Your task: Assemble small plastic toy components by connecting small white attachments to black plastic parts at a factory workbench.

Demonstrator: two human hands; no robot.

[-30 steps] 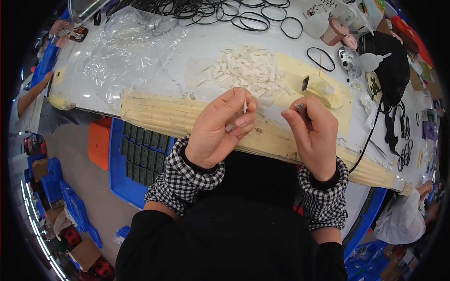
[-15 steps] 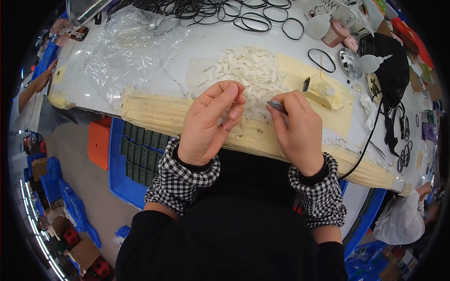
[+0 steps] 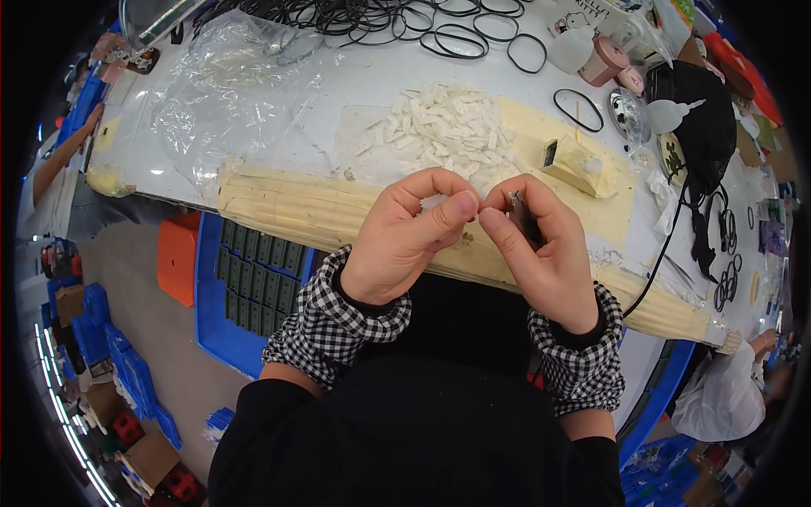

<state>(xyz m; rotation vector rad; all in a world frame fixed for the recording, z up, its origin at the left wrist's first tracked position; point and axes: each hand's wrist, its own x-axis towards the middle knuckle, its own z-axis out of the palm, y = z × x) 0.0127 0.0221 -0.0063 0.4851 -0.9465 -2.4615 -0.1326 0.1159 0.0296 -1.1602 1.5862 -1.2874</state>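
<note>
Over the table's padded front edge, my two hands meet at the fingertips. My left hand [image 3: 401, 241] is closed in a pinch, with a small white strip [image 3: 433, 202] showing between its fingers. Tucked in the curled fingers of my right hand [image 3: 549, 258] is a small dark grey metal-looking piece [image 3: 524, 218], its exact kind unclear. The right thumb and index fingertip press together beside the left fingertips; whatever lies between them is too small to make out. Just beyond my hands lies a heap of white strips [image 3: 456, 127].
A yellow taped block [image 3: 583, 165] with a dark slot sits right of the heap. Black rubber rings [image 3: 456, 40] lie at the back, a clear plastic bag [image 3: 228, 101] at left. Below the edge stands a blue crate [image 3: 207, 308] of dark green parts. A black cord [image 3: 663, 266] hangs at right.
My hands have come together from apart, the left moving right and both slightly nearer. The grey piece has gone deeper into my right fingers. A white strip now shows in my left.
</note>
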